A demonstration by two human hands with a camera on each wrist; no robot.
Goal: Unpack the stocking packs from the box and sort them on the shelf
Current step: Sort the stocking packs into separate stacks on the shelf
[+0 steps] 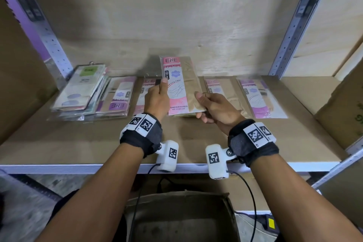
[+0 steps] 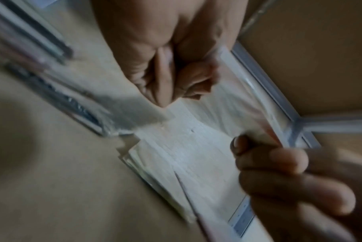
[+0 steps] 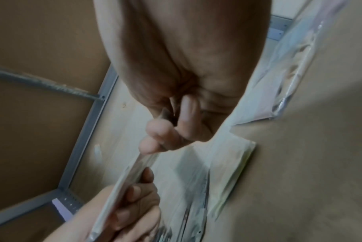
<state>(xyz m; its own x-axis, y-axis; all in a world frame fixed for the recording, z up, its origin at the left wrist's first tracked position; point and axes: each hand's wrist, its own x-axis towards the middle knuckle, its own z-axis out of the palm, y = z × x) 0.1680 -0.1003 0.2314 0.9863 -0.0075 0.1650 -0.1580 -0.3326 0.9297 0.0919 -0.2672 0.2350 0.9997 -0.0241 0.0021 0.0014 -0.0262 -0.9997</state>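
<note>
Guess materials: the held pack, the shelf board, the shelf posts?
Held pack: printed card in a clear glossy plastic sleeve, probably; edges glint. Shelf board: matte brown, looks like cardboard or fibreboard. Posts: pale painted metal, punched with holes.

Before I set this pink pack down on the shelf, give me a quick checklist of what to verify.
1. Hold on the pink pack: left hand and right hand both grip it. Ok.
2. One pack or several in hand: layers show behind it. Cannot tell.
3. Matching pile: pink-labelled packs lie directly under the left hand. Ok.
4. Green-labelled stack at far left is fanned out, untidy. Not ok.
5. Bare shelf board in front for resting. Ok.
</note>
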